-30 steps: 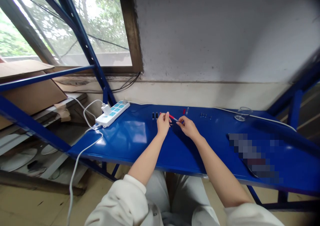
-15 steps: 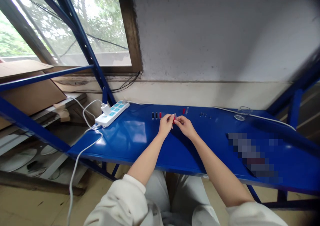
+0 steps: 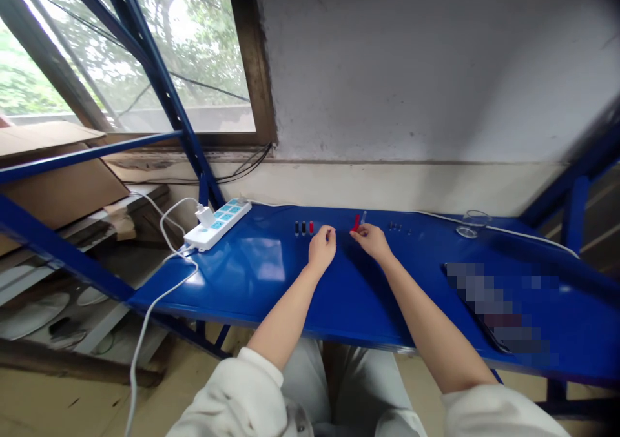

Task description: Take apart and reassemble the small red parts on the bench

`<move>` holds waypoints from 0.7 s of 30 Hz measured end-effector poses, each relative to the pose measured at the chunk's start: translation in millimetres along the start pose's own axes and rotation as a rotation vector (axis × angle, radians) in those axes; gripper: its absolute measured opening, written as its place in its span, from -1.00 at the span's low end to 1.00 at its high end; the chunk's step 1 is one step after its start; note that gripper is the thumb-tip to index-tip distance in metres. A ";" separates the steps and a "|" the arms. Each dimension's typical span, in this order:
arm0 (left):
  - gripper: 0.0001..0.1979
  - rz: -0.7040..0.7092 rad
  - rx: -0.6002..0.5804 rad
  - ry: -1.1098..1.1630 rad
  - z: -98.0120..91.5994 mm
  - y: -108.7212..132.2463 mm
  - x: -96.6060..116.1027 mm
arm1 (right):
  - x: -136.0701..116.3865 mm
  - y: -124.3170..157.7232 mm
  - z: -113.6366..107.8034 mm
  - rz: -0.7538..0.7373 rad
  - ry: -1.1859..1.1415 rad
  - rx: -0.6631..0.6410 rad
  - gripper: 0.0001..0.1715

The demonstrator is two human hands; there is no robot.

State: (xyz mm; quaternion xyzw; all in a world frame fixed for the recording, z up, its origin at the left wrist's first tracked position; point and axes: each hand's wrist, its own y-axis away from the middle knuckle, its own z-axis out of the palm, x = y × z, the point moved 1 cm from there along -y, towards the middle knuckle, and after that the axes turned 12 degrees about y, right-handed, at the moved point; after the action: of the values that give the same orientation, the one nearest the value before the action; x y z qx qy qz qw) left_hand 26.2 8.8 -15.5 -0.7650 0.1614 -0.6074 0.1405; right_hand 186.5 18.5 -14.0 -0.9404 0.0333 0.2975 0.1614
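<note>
My left hand (image 3: 322, 246) is raised over the blue table with its fingers curled in a pinch. What it holds, if anything, is too small to make out. To its left stand two black-topped small tubes (image 3: 303, 228) and a red-topped one (image 3: 311, 227). My right hand (image 3: 372, 241) pinches a small red piece (image 3: 354, 229) between thumb and forefinger. Just beyond those fingertips, a second red piece (image 3: 357, 219) and a clear small tube (image 3: 363, 217) lie side by side. The two hands are apart.
A white power strip (image 3: 217, 224) with a plugged-in charger lies at the table's left end. Several tiny parts (image 3: 394, 226) sit right of my right hand. Farther right are a clear glass container (image 3: 467, 232), a white cable (image 3: 533, 238) and a blurred dark flat object (image 3: 489, 308).
My hands were together at a red piece and a clear part; now they have separated. The right hand has moved right with a red piece, close to the one lying there.
</note>
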 end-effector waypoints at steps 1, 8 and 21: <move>-0.80 0.014 -0.004 -0.068 -0.1 0.9 1.0 | 5.4 -6.1 -1.5 0.041 0.058 0.003 -0.82; -0.79 0.062 -0.093 -0.343 0.7 4.9 4.7 | 23.3 -32.6 4.6 0.109 0.278 -0.013 -0.85; -0.78 0.038 -0.156 -0.380 1.9 6.3 8.2 | 31.5 -55.5 11.3 0.107 0.379 -0.135 -0.86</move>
State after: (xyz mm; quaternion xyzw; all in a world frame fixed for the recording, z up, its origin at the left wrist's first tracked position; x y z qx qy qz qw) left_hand 29.4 -0.4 -11.3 -0.8712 0.1928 -0.4351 0.1203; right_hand 215.0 75.7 -25.0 -0.9851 0.0933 0.1249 0.0729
